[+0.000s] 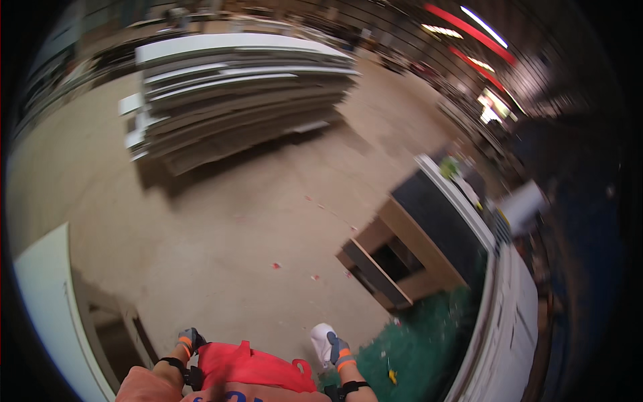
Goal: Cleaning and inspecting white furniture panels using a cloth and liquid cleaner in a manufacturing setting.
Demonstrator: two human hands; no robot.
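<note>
Holding white rounded object [321, 343] in gloved right hand [339, 351], low beside red cloth [261, 365].
Clasping it with right grip; unable to tell grip state of gloved left hand [192, 340] near cloth's left end. Noted ahead: stacked panels [244, 100]; to the right, brown cabinet [423, 242] beside green floor covering [415, 348].

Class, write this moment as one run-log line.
left hand: beside red cloth | right hand: holding white object | board stack: ahead | cabinet: ahead-right

The head fisheye looks down past both hands [190, 340] [339, 349].
</note>
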